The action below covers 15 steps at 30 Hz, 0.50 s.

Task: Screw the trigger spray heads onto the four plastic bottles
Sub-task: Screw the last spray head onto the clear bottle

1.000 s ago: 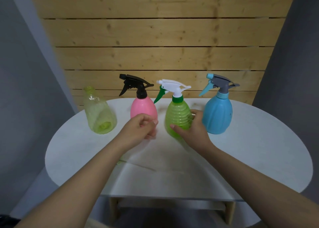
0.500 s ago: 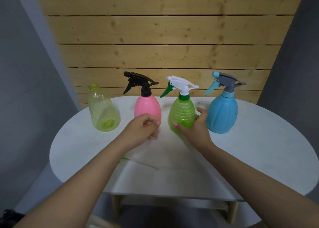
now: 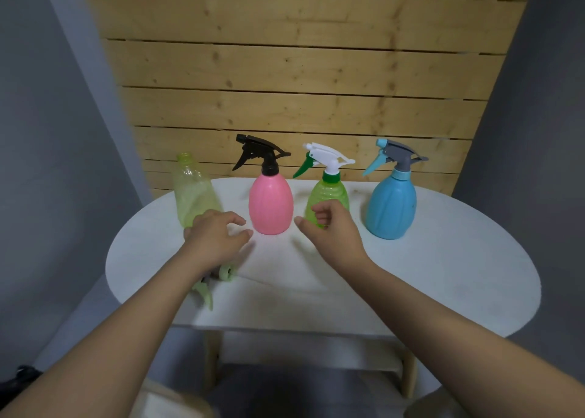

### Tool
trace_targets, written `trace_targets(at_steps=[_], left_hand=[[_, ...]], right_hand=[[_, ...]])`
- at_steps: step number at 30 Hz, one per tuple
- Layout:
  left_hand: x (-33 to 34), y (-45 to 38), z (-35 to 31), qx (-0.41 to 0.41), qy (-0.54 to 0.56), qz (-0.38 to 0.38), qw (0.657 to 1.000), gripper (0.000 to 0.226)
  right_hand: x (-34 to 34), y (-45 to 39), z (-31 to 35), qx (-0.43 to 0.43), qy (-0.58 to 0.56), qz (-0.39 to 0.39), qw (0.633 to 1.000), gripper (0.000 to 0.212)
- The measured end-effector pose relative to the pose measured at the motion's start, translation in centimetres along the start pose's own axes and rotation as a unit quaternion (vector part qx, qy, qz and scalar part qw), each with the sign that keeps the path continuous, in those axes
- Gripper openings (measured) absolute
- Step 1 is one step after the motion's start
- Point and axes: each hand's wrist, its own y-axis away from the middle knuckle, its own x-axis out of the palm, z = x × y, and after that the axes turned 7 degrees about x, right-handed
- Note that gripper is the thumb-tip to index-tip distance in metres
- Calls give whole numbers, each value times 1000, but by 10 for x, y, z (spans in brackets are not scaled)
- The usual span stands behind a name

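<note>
Four bottles stand in a row at the back of the white table (image 3: 443, 275). The pale yellow-green bottle (image 3: 193, 193) at the left has no head. The pink bottle (image 3: 270, 205) wears a black head, the green ribbed bottle (image 3: 327, 196) a white and green head, the blue bottle (image 3: 392, 209) a grey head. A loose pale green spray head (image 3: 218, 278) lies on the table, partly hidden under my left forearm. My left hand (image 3: 215, 237) hovers with fingers loosely curled in front of the headless bottle, holding nothing. My right hand (image 3: 332, 231) floats in front of the green bottle, empty, fingers loosely curled.
A wooden slat panel (image 3: 294, 85) rises directly behind the bottles. Grey walls stand on both sides. The table's near edge runs straight, with wooden legs (image 3: 212, 354) below it.
My right hand has let go of the green bottle and drawn back. My left hand has moved left, toward the headless bottle. The loose spray head has come into view.
</note>
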Motion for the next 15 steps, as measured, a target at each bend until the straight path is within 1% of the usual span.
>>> trace_targets(at_steps=[2,6,8,9,11,15], left_hand=[[-8,3,7,-26,-13,30,999,38],[-17,4,24,-77,-43,127,988,60],[-16,6,29,-77,-64,176,979,62],[-14,6,31,-67,-65,193,977,57],[-9,8,36,-51,-39,194,979,49],[-3,8,46,-61,72,145,985,64]], right_hand=[[7,5,12,11,11,45,999,38],[22,7,31,35,56,141,988,38],[28,2,38,33,88,171,981,39],[31,-1,41,31,107,180,977,38],[40,-10,45,25,137,192,971,39],[57,-25,49,19,147,221,964,37]])
